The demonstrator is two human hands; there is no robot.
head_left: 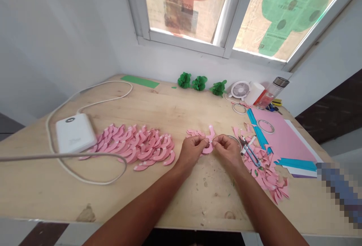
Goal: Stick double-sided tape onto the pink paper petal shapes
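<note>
Below frame centre, the left hand [192, 148] and right hand [228, 151] pinch a curved pink piece [208, 150]. Fingertip positioning appears underway; the next move likely requires light, even pressure.

Over the table [169, 110], your left hand [194, 148] and right hand [226, 148] cover part of the curved pink strip [211, 130], and your forearms [154, 195] are cut off past the table's near edge. Left on the table, the cable [28, 158] leaves the picture, and marks on the white device [75, 134] are too faint for you to read. At the table's right, pixelation blurs a bluish thing [341, 187]; above the table, your view crops the window [183, 12]
</note>
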